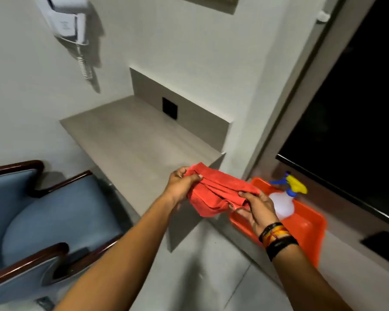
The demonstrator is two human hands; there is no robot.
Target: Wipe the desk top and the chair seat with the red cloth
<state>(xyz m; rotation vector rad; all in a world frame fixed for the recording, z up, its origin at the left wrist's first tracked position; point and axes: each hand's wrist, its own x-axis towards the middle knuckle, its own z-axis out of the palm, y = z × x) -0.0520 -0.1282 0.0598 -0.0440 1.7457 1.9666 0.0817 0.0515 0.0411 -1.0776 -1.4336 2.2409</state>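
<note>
The red cloth [216,191] is bunched in folds and held in the air between both hands, just off the near right corner of the desk top [130,133]. My left hand [181,184] pinches its upper left edge. My right hand [257,209] grips its lower right end, with bands on the wrist. The grey desk top is a wall-mounted slab with nothing on it. The chair seat [61,223], blue padded with dark wooden arms, sits at the lower left, beside the desk.
An orange tray [310,230] on the window ledge at right holds a white spray bottle [283,203] with a blue and yellow head. A wall-mounted hair dryer [67,21] hangs at upper left. A dark window [350,108] fills the right. A black socket [169,108] sits in the desk's back panel.
</note>
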